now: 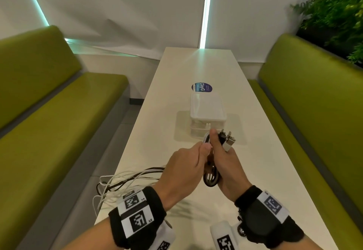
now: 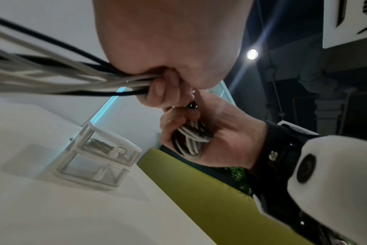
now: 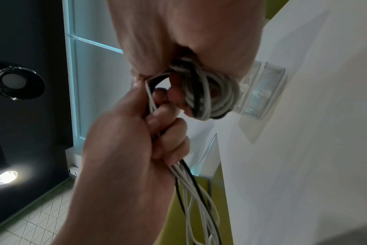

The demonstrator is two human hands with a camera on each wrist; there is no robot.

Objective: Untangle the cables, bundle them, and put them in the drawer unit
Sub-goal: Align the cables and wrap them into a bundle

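The cables (image 1: 211, 175), white and black together, are wound into a small coil held above the near half of the worktop (image 1: 170, 100); the right hand (image 1: 227, 163) is curled round that coil, with the loops showing below the palm and a cluster of metal plugs (image 1: 227, 140) sticking up past its fingers; in the right wrist view the coil (image 3: 207, 97) wraps round the fingers of that hand. The left hand (image 1: 186, 171) is closed round the loose strands just beside the coil, touching the right hand, thumb on top; in the left wrist view the strands (image 2: 59, 81) run out of its fist as a blurred fan of white and black lines. From the left hand the free lengths (image 1: 121, 183) trail to the left, over the near left edge of the worktop, and hang there in slack loops. Beyond the hands stands the drawer unit (image 1: 207, 115), clear plastic with a white lid, two drawers stacked and both pushed in; the left wrist view shows a coiled white cable inside the upper drawer (image 2: 107, 147) and small white knobs on both fronts. Behind the unit lies a round dark blue sticker (image 1: 202, 88) on the worktop; green benches (image 1: 59, 116) flank both long sides; leafy plants (image 1: 337, 13) rise at the far right.
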